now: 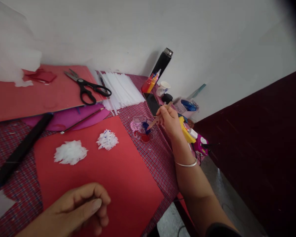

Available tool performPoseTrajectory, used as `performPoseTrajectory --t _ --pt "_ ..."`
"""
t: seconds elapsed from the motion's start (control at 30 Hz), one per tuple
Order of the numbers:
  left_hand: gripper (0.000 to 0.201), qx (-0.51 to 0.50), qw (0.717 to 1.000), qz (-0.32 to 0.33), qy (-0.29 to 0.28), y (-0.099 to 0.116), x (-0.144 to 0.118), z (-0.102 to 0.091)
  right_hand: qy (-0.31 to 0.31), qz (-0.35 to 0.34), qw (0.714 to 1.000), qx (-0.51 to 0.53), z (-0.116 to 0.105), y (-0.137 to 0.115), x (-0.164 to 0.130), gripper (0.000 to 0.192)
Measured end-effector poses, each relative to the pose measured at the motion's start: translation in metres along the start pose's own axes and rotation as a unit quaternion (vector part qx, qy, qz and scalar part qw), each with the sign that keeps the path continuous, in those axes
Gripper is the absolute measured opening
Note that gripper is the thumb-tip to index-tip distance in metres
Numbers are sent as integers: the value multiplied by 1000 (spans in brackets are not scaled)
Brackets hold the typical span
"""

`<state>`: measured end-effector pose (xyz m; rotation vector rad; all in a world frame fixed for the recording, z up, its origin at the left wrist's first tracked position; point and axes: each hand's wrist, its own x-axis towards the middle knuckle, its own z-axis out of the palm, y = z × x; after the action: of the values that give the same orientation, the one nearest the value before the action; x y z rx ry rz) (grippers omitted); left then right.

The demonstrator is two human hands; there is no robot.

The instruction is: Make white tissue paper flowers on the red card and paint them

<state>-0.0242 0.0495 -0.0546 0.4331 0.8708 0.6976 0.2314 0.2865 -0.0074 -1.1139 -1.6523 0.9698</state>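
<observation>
My right hand grips a thin wooden stick, its lower tip in the blue paint of a clear plastic palette. Pink paint and red paint also lie in that palette. My left hand hovers over the near part of a red sheet, fingers curled and thumb against the index finger, with nothing visible in it. On the sheet are two fringed white paper tufts: a plain tuft at left and a smaller tuft with blue specks at right.
Black-handled scissors rest on a red board. White paper strips lie beside it. Toward the wall stand a black flask, paint bottles and a paper cup. A phone lies beyond the palette.
</observation>
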Motion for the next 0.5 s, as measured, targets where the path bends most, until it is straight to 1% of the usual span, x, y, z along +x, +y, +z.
performPoseTrajectory --t 0.07,0.1,0.2,0.23,0.3,0.4,0.5 --pt "29 3 1000 12 -23 -3 2 -2 1 -6 998 70 9 -5 -7 37" --pt "29 3 999 18 -35 -4 3 -4 -11 -5 995 98 14 -8 -11 36" --pt "28 5 998 28 -52 -8 5 -7 -89 8 985 149 34 -13 -25 32" --pt "27 6 998 30 -53 -8 5 -7 -117 16 980 159 39 -14 -30 31" --pt "27 7 998 31 -52 -8 4 -6 -154 29 972 173 49 -17 -36 31" --pt "27 8 998 27 -50 -6 2 -4 -173 32 969 172 58 -20 -42 31" --pt "28 9 998 28 -50 -6 3 -3 -180 23 971 154 61 -22 -43 32"
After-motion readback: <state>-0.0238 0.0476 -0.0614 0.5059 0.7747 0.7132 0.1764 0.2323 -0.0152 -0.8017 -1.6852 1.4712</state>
